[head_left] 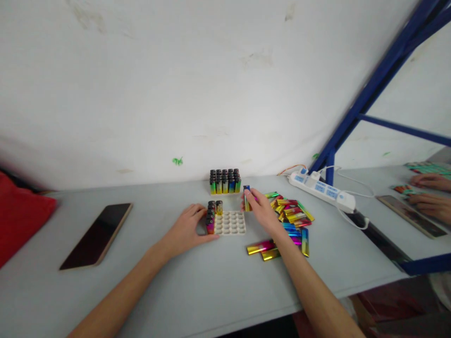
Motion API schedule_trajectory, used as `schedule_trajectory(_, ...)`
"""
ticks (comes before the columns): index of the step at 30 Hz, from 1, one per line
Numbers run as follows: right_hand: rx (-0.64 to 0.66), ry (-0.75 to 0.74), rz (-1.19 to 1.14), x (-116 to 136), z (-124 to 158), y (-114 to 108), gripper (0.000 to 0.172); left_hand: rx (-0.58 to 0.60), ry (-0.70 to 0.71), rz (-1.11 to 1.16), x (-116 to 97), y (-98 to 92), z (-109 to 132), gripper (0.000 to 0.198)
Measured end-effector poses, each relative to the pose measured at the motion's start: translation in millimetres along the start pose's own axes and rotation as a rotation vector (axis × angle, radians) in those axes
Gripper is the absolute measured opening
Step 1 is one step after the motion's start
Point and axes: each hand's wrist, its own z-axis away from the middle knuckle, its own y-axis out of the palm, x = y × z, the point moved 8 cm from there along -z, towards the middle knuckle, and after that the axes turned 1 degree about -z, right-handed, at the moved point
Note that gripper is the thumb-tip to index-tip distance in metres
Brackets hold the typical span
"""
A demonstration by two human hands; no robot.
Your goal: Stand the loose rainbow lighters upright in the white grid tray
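My left hand (186, 227) curves round the left end of a white tray (234, 231) with rows of round-cornered slots, its thumb at the front edge and its fingers behind. Black-topped lighters (210, 219) stand upright in the tray's left column, and one gold lighter (219, 208) stands at the back of the column beside it. Above the tray's back right corner, my right hand (259, 209) is closed on a shiny blue-and-gold lighter (247, 199), held upright. Right of the tray lies a loose pile of shiny multicoloured lighters (292, 213), partly hidden by my right forearm.
Behind the tray, a block of upright black-topped lighters (225, 182) stands near the wall. A phone (97, 237) and red cloth (21, 216) lie left. A power strip (322, 190) and blue frame (347, 126) stand right. Another person's hands (431, 197) are at far right.
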Motion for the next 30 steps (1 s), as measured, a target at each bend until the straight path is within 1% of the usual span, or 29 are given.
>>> schedule_trajectory(2,0.061,0.028,-0.115,-2.3,1.4,10.1,0.047,-0.007,0.002,0.001,1.5,0.6,0.4,0.067)
schedule_trajectory(4,0.077,0.069,-0.138,-6.4,2.9,16.1,0.047,-0.017,0.01,-0.002,2.9,1.2,0.9,0.065)
schedule_trajectory(7,0.028,0.091,0.008,-8.2,5.4,16.1,0.046,-0.03,0.026,-0.002,4.7,2.3,1.0,0.064)
schedule_trajectory(9,-0.043,0.033,0.154,-0.4,7.5,11.1,0.047,-0.043,0.03,0.001,5.7,2.1,0.9,0.064)
schedule_trajectory(11,-0.103,-0.027,0.265,9.5,9.9,6.7,0.053,-0.048,0.029,0.005,6.2,1.6,0.7,0.064)
schedule_trajectory(14,-0.129,-0.027,0.333,15.6,11.8,4.2,0.059,-0.03,0.029,0.005,5.1,1.0,0.0,0.064)
schedule_trajectory(16,-0.136,-0.01,0.352,15.7,11.8,3.9,0.056,-0.015,0.026,0.003,4.0,0.4,-0.8,0.065)
schedule_trajectory(20,-0.132,0.03,0.387,11.7,11.3,7.6,0.043,-0.002,0.016,0.01,2.7,-0.7,-2.6,0.067)
schedule_trajectory(22,-0.129,0.024,0.408,12.1,11.8,9.8,0.042,0.0,0.018,0.016,1.8,-0.8,-2.9,0.067)
schedule_trajectory(24,-0.114,-0.02,0.427,15.9,12.8,12.3,0.042,0.0,0.02,0.018,1.1,-0.5,-2.6,0.065)
schedule_trajectory(26,-0.076,-0.08,0.43,20.1,14.3,16.0,0.037,-0.007,0.021,0.015,1.0,-0.3,-1.8,0.065)
schedule_trajectory(28,-0.006,-0.152,0.435,23.9,16.2,22.1,0.031,-0.01,0.022,0.008,1.0,0.4,-0.8,0.066)
schedule_trajectory(30,0.073,-0.25,0.472,28.8,19.3,29.7,0.03,-0.006,0.022,0.006,0.8,1.2,0.0,0.065)
